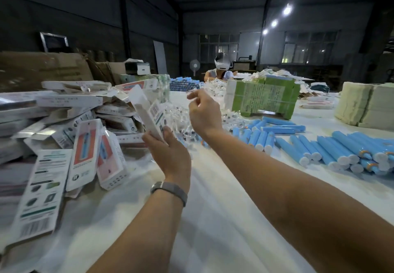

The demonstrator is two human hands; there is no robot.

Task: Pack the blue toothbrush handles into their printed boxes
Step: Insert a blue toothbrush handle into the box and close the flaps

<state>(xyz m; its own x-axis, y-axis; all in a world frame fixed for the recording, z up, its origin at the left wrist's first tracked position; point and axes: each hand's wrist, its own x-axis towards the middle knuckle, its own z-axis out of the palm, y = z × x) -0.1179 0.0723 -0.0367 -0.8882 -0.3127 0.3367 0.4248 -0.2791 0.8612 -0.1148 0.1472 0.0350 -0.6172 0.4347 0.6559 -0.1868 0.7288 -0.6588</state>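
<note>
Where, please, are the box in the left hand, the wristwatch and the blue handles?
box (149,113), head view, grey side panel.
wristwatch (170,189), head view, band on left wrist.
blue handles (341,151), head view, middle of right-hand pile.

You can see print and barcodes on the boxes (43,189) and green cartons (264,98), but none of it is legible.

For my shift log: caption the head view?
Left hand holds a printed box; right hand hovers near blue handles.

Two hands (170,151) — one held box (149,113)
</note>
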